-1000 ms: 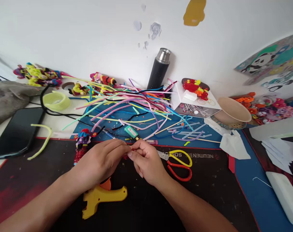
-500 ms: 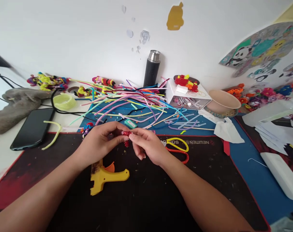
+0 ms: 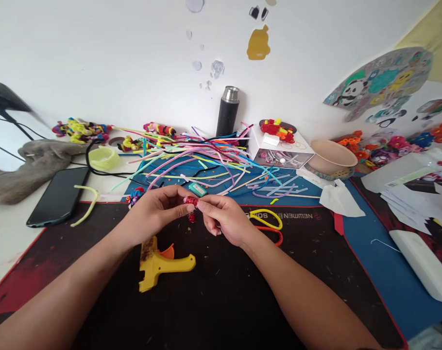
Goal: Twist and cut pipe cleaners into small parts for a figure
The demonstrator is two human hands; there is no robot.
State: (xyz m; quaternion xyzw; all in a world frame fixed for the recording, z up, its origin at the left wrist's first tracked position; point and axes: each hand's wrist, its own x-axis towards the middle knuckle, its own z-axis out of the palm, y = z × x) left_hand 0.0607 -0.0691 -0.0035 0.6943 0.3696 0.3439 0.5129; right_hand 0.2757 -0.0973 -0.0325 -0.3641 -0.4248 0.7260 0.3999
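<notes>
My left hand (image 3: 153, 214) and my right hand (image 3: 224, 218) meet over the black desk mat (image 3: 221, 291). Both pinch a small red glittery pipe-cleaner piece (image 3: 191, 204) between thumbs and fingertips; part of it hangs down below the fingers. A yellow glue gun (image 3: 162, 264) lies on the mat just below my left hand. Scissors with yellow and red handles (image 3: 266, 224) lie to the right of my right hand. A small multicoloured pipe-cleaner figure (image 3: 135, 196) sits left of my left hand.
A heap of coloured pipe cleaners (image 3: 202, 158) covers the blue mat behind. A black flask (image 3: 227, 113), a white box (image 3: 279, 151), a beige bowl (image 3: 332, 156), a tissue (image 3: 340, 200), a phone (image 3: 57, 195) and a green tape roll (image 3: 103, 158) stand around.
The view has tilted up and shifted, so the hands sit higher in frame. The red glittery piece, earlier hidden between the fingers, now shows between both hands.
</notes>
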